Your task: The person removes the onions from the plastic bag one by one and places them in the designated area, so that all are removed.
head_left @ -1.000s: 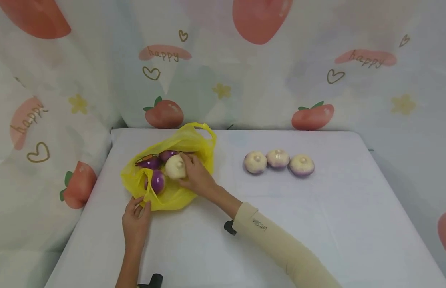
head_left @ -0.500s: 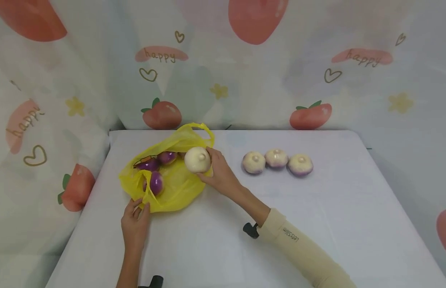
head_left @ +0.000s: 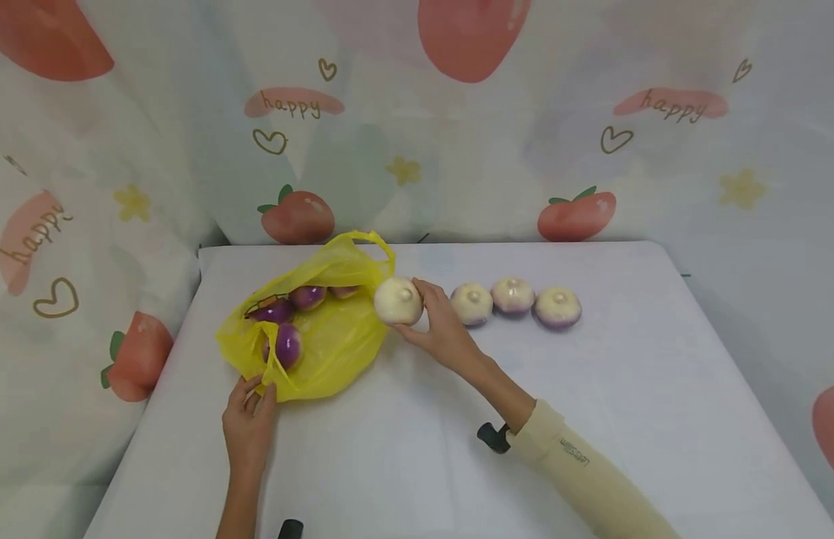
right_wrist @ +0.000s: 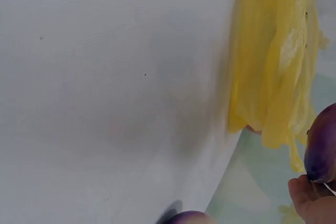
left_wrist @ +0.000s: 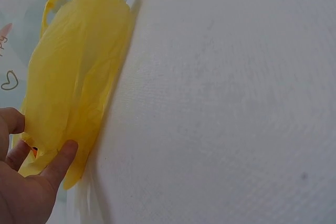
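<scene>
In the head view my right hand (head_left: 444,329) grips a round white turnip (head_left: 398,301) with a small nub, held just off the right edge of the yellow plastic bag (head_left: 332,367). The right wrist view shows purple skin on that turnip (right_wrist: 323,142), with my fingers beneath it. My left hand (head_left: 247,430) pinches the bag's near-left edge between thumb and fingers, also visible in the left wrist view. Inside the open bag lie several shiny purple turnips (head_left: 289,346), partly covered by plastic. Right of the held turnip, a row of three white-and-purple turnips (head_left: 513,296) rests on the table.
A white cloth covers the table (head_left: 592,419). Behind it and to the left hangs a printed curtain (head_left: 471,150). The bag's handle loop (head_left: 379,247) stands up near the table's back edge. A dark camera mount (head_left: 493,438) sits at my right wrist.
My right hand has lifted the white turnip out of the bag and carried it right, past the bag's edge. My left hand keeps its hold on the bag. The view has shifted slightly.
</scene>
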A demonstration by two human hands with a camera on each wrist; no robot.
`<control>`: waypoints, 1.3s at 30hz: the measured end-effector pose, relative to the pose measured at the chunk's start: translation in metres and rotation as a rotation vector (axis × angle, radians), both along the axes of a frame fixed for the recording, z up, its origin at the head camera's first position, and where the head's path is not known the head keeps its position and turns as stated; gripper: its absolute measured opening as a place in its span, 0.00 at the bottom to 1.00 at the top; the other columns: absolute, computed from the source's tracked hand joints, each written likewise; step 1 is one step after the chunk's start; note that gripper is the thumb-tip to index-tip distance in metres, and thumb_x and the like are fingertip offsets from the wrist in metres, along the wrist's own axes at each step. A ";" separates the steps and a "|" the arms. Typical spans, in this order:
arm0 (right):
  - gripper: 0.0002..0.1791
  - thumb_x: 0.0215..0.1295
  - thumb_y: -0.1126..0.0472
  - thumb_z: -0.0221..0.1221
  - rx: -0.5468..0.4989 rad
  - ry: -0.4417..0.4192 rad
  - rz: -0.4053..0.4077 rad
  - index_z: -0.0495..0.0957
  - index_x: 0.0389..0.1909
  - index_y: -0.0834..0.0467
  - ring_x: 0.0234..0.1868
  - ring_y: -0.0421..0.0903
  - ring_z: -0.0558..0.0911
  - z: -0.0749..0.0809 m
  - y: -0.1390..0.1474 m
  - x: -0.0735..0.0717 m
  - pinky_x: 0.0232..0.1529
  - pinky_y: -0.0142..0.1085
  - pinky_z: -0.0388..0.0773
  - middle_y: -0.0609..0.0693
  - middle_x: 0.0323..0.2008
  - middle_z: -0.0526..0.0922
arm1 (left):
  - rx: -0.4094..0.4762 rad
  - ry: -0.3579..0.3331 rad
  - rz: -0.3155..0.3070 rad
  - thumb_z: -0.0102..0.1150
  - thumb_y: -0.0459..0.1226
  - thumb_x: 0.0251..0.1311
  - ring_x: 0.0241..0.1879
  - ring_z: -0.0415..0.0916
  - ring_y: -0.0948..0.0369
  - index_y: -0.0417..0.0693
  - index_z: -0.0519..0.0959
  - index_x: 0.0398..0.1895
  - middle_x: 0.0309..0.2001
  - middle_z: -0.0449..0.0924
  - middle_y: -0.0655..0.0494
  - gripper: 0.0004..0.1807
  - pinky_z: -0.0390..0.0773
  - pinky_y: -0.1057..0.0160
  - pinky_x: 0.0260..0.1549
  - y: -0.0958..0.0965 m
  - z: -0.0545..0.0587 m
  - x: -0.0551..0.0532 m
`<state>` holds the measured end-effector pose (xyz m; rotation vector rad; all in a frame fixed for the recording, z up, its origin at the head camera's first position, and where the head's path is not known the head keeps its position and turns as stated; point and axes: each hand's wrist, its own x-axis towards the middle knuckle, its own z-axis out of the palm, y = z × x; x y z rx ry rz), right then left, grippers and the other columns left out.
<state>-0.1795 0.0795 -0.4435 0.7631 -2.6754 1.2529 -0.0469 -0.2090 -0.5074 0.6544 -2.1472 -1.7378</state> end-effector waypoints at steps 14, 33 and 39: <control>0.42 0.55 0.56 0.68 -0.016 -0.032 -0.045 0.58 0.66 0.65 0.56 0.50 0.69 -0.003 0.023 -0.001 0.54 0.41 0.72 0.61 0.62 0.63 | -0.006 -0.020 -0.002 0.56 0.38 0.64 0.60 0.65 0.47 0.33 0.71 0.55 0.70 0.52 0.44 0.21 0.69 0.84 0.40 0.000 -0.003 -0.004; 0.45 0.55 0.58 0.68 -0.030 -0.054 -0.220 0.54 0.67 0.70 0.55 0.58 0.70 -0.003 0.099 -0.010 0.54 0.49 0.71 0.67 0.61 0.60 | -0.008 -0.021 0.003 0.56 0.39 0.64 0.59 0.66 0.48 0.34 0.71 0.54 0.69 0.53 0.44 0.20 0.69 0.84 0.40 0.003 0.001 -0.003; 0.44 0.56 0.60 0.67 -0.051 -0.025 -0.297 0.53 0.66 0.73 0.55 0.61 0.69 -0.006 0.127 -0.010 0.53 0.51 0.71 0.70 0.60 0.59 | -0.005 -0.027 0.001 0.56 0.39 0.64 0.60 0.66 0.48 0.33 0.71 0.54 0.69 0.53 0.44 0.20 0.69 0.84 0.40 0.004 0.003 -0.003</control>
